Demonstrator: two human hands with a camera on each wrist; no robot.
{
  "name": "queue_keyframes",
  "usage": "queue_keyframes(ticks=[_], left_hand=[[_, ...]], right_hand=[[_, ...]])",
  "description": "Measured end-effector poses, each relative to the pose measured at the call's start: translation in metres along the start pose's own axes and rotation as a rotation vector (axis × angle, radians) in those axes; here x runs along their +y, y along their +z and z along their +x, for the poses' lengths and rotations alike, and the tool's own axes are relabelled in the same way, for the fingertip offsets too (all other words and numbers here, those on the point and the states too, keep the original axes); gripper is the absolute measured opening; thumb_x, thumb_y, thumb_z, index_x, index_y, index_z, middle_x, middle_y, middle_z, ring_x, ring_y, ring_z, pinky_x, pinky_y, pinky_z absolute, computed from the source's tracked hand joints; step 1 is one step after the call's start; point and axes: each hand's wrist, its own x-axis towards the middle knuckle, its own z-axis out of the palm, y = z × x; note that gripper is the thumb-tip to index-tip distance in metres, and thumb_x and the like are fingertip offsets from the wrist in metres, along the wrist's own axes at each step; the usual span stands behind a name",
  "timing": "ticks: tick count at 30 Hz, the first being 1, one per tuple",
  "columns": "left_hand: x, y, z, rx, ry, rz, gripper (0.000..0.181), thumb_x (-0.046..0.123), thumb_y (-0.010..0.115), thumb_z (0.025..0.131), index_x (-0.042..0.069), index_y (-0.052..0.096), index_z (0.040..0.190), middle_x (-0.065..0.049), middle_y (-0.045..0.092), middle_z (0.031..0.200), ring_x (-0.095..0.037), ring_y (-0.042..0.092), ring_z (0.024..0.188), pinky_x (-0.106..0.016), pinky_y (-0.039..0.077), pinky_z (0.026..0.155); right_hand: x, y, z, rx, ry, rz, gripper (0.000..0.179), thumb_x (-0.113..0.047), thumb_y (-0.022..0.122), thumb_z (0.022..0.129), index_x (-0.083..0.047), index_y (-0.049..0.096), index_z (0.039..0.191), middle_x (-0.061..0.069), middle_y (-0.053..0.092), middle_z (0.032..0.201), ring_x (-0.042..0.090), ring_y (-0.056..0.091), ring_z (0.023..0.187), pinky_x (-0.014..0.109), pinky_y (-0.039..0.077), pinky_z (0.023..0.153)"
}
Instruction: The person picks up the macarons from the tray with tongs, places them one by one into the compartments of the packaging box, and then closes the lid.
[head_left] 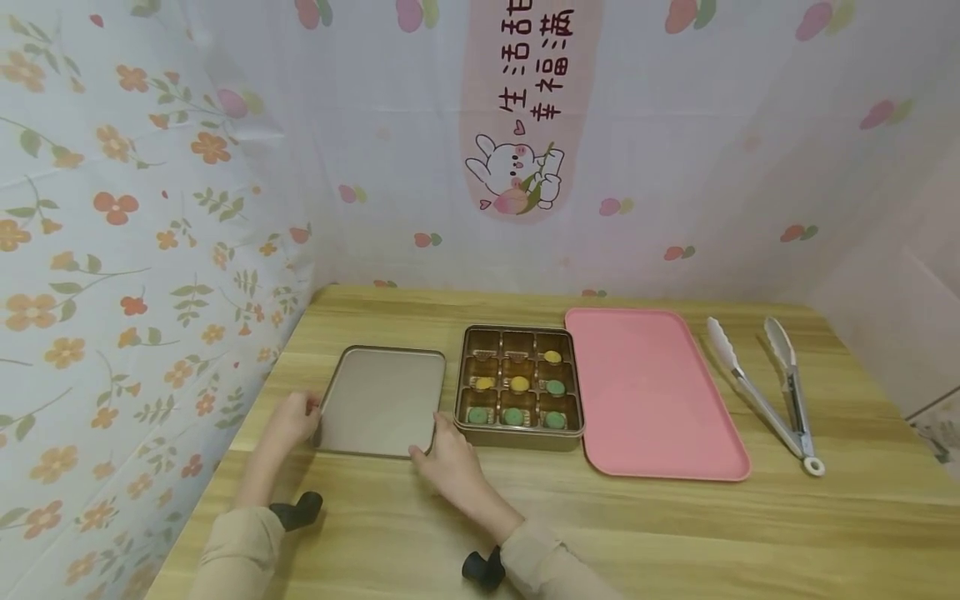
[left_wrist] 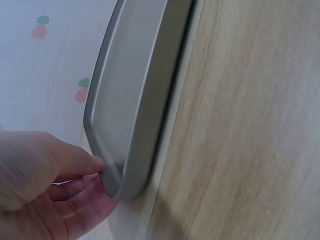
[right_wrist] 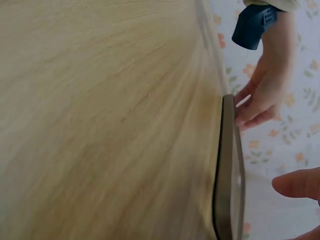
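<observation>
A square, shallow metal tin lid (head_left: 384, 400) lies on the wooden table, its raised rim facing up. My left hand (head_left: 294, 419) pinches its left edge near a front corner; in the left wrist view the thumb (left_wrist: 95, 162) sits on the rim with the fingers by the outer wall. At the lid's front right corner is my right hand (head_left: 453, 458), thumb and fingers spread; in the right wrist view its thumb (right_wrist: 297, 184) shows apart from the lid. Just right of the lid stands a divided metal tin (head_left: 517, 438), holding small round yellow pieces (head_left: 519, 383) and green pieces (head_left: 513, 417).
Beside the tin lies a pink tray (head_left: 652, 392), close against its right side. Metal tongs (head_left: 772, 421) with pale tips lie spread farther right. Patterned cloth (head_left: 360, 125) hangs behind the wooden table (head_left: 637, 533) and along the left.
</observation>
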Motion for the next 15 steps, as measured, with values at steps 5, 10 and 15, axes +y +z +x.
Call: queue_keyframes(ticks=[5, 10, 15], left_hand=[[0.001, -0.002, -0.001, -0.03, -0.019, 0.032, 0.031, -0.002, 0.044, 0.085, -0.021, 0.051, 0.108, -0.034, 0.058, 0.101, -0.044, 0.057, 0.094, -0.048, 0.05, 0.083], [0.0, -0.002, -0.002, -0.038, -0.009, 0.017, 0.032, -0.003, 0.043, 0.085, -0.022, 0.049, 0.109, -0.036, 0.057, 0.102, -0.046, 0.056, 0.095, -0.048, 0.05, 0.083], [-0.003, -0.001, -0.005, -0.008, 0.004, -0.017, 0.032, -0.003, 0.044, 0.085, -0.022, 0.05, 0.109, -0.037, 0.057, 0.102, -0.046, 0.056, 0.096, -0.049, 0.05, 0.084]], right_hand=[[-0.002, 0.006, 0.005, -0.009, 0.042, 0.087, 0.064, -0.022, 0.064, 0.082, 0.01, 0.037, 0.131, 0.025, 0.049, 0.129, 0.041, 0.05, 0.116, 0.051, 0.044, 0.095], [-0.007, 0.008, 0.009, -0.049, 0.127, 0.249, 0.075, -0.024, 0.06, 0.085, 0.013, 0.022, 0.138, 0.031, 0.031, 0.141, 0.044, 0.034, 0.129, 0.053, 0.03, 0.107], [-0.01, 0.01, 0.011, -0.022, 0.167, 0.353, 0.073, -0.019, 0.061, 0.084, 0.012, 0.023, 0.138, 0.031, 0.031, 0.141, 0.045, 0.031, 0.13, 0.055, 0.028, 0.108]])
